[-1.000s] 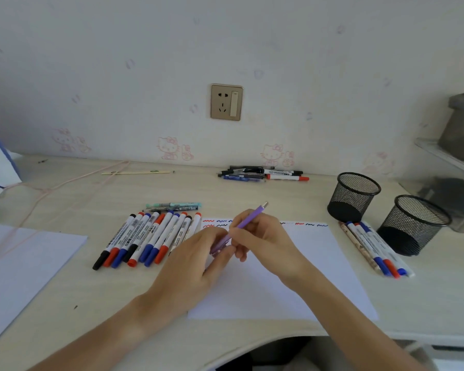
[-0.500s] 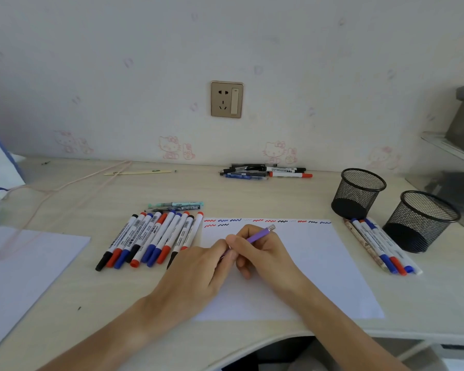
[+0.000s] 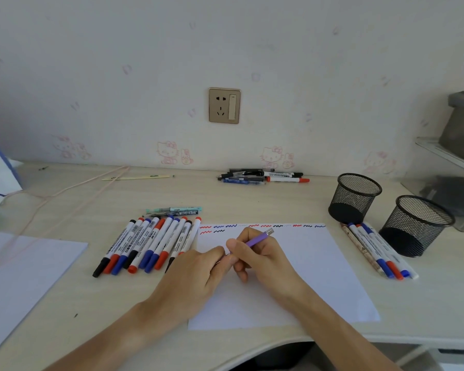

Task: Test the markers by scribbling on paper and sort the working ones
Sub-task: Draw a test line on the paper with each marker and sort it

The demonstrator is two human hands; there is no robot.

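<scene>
Head view: my right hand (image 3: 263, 259) grips a purple pen (image 3: 258, 239) over the white paper (image 3: 319, 277) on the tabletop (image 3: 225, 196), its silver end angled up to the right; my left hand (image 3: 196, 277) pinches the pen's lower end, tip hidden; red, blue and black squiggles (image 3: 261, 226) line the paper's top edge; left of it lies a row of markers (image 3: 148, 243), one barrel reading WHITEBOARD; two mesh cups (image 3: 355, 198) stand right.

A purple pen (image 3: 257, 240) slants over white paper (image 3: 319, 277) topped with red, blue, black scribbles (image 3: 260, 226).
</scene>
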